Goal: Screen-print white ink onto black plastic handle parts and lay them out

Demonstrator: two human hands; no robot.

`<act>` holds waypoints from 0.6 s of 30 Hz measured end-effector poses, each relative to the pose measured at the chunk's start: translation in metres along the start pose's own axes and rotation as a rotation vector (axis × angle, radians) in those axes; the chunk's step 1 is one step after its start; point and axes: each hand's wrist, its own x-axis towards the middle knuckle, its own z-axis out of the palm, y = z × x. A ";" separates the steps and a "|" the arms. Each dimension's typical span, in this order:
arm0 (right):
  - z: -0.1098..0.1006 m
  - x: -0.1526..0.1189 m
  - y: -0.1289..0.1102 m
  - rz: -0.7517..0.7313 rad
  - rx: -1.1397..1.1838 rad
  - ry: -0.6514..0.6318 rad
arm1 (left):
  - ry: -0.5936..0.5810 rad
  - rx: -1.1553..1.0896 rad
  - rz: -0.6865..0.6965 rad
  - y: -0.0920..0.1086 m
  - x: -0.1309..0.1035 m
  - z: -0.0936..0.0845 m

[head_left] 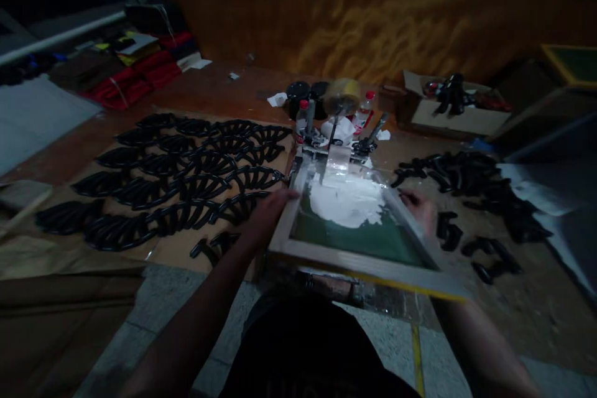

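A screen-printing frame [321,250] with a green mesh stands before me, a thick patch of white ink [347,199] spread over its far half. A pale squeegee [337,165] rests upright in that ink. At the frame's left side is my left hand [274,206], its fingertips meeting the wooden edge; its grip is partly hidden. My right hand [421,210] is beside the right edge, blurred, with curled fingers and something small and dark at their tips. Curved black plastic pieces [189,217] lie in overlapping rows left of the frame.
More black pieces [459,180] are heaped loosely on the right. Behind the frame stand bottles with red caps [302,113], dark tubs [298,93] and a tape roll [342,96]. An open cardboard box [459,118] is at back right, and red folded cloth [135,78] at back left.
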 end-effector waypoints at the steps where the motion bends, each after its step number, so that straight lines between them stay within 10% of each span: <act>1: -0.003 0.008 -0.002 0.020 0.010 0.054 | -0.039 0.010 -0.048 -0.020 -0.008 0.001; 5: 0.002 0.033 -0.056 -0.111 0.072 0.152 | -0.116 -0.032 -0.199 -0.087 -0.024 0.018; 10: 0.013 0.031 -0.125 -0.221 -0.022 -0.347 | -0.123 0.061 -0.233 -0.121 -0.019 0.032; 18: -0.003 -0.032 -0.116 -0.667 0.028 -0.670 | -0.100 0.111 -0.191 -0.124 -0.018 0.031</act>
